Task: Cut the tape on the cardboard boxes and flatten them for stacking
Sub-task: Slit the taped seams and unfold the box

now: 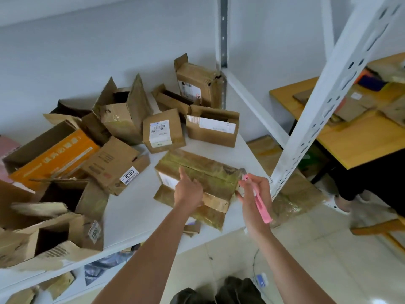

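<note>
- Head view: my left hand (189, 192) rested on the near face of one tape-wrapped brown cardboard box (198, 176), thumb raised against its top and the other fingers bent loosely over the front; I could not tell whether they truly gripped it.
- That box sat on the white shelf board (135, 207), near its right edge, with one flap splayed toward me.
- My right hand (252, 194) was closed round one pink plastic utility knife (258, 199), its tip touching the box's right end.
- Behind it stood four more brown boxes: one with a barcode label (163, 130), one with a long white label (212, 126), one open-topped (173, 99), one tall at the back (198, 84).
- To the left lay a heap of opened boxes, among them one orange-printed carton (54, 154) and one box with a label reading 6367 (114, 165); the heap's total I could not count.
</note>
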The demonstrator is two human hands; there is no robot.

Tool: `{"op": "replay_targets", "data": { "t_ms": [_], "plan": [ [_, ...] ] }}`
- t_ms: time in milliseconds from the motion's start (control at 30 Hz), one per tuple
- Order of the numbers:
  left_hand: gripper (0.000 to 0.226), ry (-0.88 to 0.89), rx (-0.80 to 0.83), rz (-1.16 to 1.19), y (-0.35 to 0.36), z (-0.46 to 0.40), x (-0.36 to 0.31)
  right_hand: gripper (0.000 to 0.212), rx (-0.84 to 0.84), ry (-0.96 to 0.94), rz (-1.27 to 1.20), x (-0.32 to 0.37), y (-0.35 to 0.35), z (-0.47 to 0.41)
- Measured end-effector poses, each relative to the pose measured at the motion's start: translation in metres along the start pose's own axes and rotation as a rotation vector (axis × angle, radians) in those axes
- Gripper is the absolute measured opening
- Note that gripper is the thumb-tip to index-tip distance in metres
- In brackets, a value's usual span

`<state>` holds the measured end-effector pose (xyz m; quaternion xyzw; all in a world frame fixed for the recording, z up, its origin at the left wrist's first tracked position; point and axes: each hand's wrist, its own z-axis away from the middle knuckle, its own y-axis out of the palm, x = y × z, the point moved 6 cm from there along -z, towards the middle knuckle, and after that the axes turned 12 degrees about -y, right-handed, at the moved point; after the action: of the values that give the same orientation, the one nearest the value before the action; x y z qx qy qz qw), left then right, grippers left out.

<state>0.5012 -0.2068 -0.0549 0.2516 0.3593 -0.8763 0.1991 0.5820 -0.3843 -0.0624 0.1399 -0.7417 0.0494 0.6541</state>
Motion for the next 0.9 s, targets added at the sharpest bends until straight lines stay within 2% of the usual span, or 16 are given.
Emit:
{"op": "replay_targets", "data": {
  "t_ms": [100, 167, 233, 267, 333, 433, 900],
  "plan": [
    [0.061, 0.056, -0.212, -0.333, -0.006, -0.002, 0.007, 0.020, 0.008, 0.076, -0.042, -0.010, 0.004, -0.024],
    [0.060, 0.097, -0.370, -0.587, -0.011, -0.007, 0.005, 0.013, 0.026, 0.114, -0.103, -0.015, 0.009, -0.041],
    [0.063, 0.237, -0.509, -0.821, -0.013, -0.013, -0.004, 0.008, 0.007, 0.136, -0.160, -0.020, 0.011, -0.054],
    [0.065, 0.319, -0.524, -0.895, -0.011, -0.017, -0.006, 0.007, -0.007, 0.151, -0.179, -0.023, 0.010, -0.057],
    [0.066, 0.422, -0.411, -1.002, -0.002, -0.028, -0.001, 0.008, -0.019, 0.184, -0.208, -0.030, 0.007, -0.058],
    [0.062, 0.411, -0.255, -0.979, 0.003, -0.043, 0.016, 0.010, 0.001, 0.191, -0.224, -0.040, 0.005, -0.057],
    [0.066, 0.413, -0.192, -0.907, 0.001, -0.051, 0.019, 0.006, 0.203, -0.003, -0.058, -0.050, 0.007, -0.065]
  ]
}}
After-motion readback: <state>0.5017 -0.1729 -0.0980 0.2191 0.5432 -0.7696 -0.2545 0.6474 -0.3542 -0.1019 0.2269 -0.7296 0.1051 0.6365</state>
